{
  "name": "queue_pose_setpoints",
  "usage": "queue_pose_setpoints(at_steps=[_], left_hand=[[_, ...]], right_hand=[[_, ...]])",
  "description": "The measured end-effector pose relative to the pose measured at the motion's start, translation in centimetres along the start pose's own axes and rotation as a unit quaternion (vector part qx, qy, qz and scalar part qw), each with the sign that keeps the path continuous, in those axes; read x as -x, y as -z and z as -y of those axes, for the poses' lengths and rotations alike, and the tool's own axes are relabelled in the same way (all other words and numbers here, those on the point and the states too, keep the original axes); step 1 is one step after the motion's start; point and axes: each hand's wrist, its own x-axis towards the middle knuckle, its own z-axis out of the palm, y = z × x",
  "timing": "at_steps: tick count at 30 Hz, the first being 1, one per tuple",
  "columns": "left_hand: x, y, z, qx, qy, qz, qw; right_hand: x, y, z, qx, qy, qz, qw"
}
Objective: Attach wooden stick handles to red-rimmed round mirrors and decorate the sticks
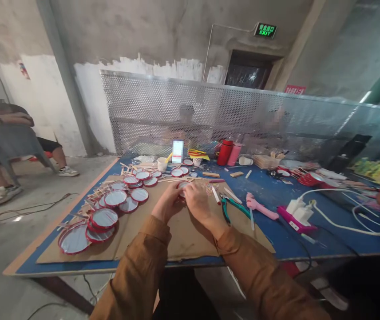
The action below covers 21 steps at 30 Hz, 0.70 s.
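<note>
Brown sleeves [140,260] lead to 2 hands [197,202] holding a small round piece [182,191], seemingly red-rimmed but mostly hidden.

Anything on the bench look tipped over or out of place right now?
Yes: a white cup lies on its side right of the pink bottle, while the cup left of the lit phone stands upright. Small bits are scattered on the cardboard.

A small red-rimmed disc [183,185] sits partly hidden in a two-handed grip [197,202].
</note>
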Motion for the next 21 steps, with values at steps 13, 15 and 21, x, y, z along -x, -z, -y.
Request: queue_pose_setpoints(at_steps=[13, 15, 21], left_hand=[[-1.0, 0.5, -0.8, -0.151, 0.057, 0.02, 0.987], [-0.9, 0.3, -0.9, -0.18, 0.067, 0.007, 0.981], [-1.3, 0.6, -0.5, -0.281, 0.049, -0.063, 0.956]], right_hand=[[-1.3, -2.6, -4.7, -0.333, -0.224, 0.011, 0.916], [-1.3, -2.7, -4.7, -0.333, -0.224, 0.014, 0.916], [-1.2, -2.8, -3.8, -0.354, -0.216, 0.05, 0.909]])
